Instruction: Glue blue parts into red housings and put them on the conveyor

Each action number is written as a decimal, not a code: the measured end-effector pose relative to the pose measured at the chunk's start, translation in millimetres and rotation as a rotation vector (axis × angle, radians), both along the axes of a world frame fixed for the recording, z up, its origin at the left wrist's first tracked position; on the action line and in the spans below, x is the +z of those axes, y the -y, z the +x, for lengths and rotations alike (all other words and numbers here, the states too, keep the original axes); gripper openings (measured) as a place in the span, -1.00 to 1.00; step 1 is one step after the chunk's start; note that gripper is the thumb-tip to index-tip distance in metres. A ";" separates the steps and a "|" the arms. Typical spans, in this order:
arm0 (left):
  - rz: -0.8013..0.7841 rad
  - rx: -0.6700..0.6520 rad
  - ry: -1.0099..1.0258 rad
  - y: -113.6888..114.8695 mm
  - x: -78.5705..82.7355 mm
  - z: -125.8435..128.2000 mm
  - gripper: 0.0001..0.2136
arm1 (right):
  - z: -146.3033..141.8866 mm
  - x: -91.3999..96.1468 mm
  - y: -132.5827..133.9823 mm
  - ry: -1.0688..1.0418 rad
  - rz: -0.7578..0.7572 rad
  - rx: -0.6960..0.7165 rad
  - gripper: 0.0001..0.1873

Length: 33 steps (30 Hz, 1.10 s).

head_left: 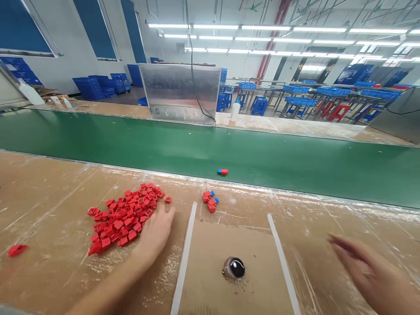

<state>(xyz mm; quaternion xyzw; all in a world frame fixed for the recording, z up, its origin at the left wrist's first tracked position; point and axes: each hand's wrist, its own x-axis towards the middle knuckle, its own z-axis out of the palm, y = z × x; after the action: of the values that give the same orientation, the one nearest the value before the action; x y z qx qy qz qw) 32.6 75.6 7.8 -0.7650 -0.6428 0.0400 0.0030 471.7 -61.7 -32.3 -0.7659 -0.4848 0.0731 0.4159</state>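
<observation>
Red plastic square pieces (123,218) are touched at the pile's lower right edge by the loosely closed, empty fingers (166,214) of the left hand (152,238), which point toward the belt. The pile's long axis runs diagonally, apparently heaped within that hand's reach. The right hand (369,273) is held open and empty over the cardboard-covered worktop (49,197). Between the hands, a cardboard panel (210,245) is bounded by white strips (184,258), with a small red-and-blue cluster (210,201) just beyond, near the green conveyor belt (197,148).
</observation>
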 end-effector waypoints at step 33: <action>-0.344 0.198 1.652 104.9 -43.3 20.2 -0.74 | -38.8 10.9 -45.2 -0.597 -0.222 0.371 -0.36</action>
<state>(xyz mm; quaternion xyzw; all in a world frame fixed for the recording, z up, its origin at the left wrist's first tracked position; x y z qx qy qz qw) 52.8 -29.3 -35.5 -0.4784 -0.4876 -0.4341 -0.5873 432.9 -16.5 -21.4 -0.6504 -0.4617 0.4198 0.4331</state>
